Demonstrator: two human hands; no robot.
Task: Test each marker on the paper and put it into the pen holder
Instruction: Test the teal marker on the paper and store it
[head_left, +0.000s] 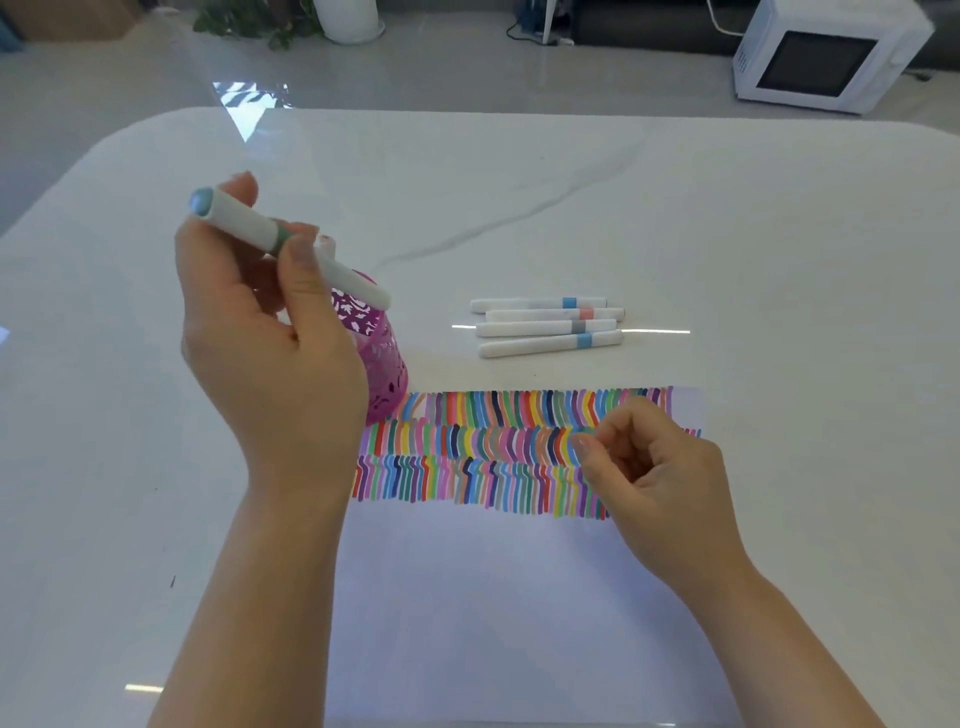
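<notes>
The white table (727, 208) is taken in first, the paper (493, 597) at six o'clock, striped with test strokes. The pink pen holder (382, 364) is half hidden at its ten o'clock corner. A marker (249, 223) is pinched above it by the left hand (270, 332). The right hand (649, 467) is loosely curled, apparently empty. Four markers (545, 327) are left at twelve. Dropped on a slant, the marker could catch the rim and topple the holder.

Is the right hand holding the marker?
No, the left hand grips the green-banded marker by the pen holder; the right hand holds none.
</notes>
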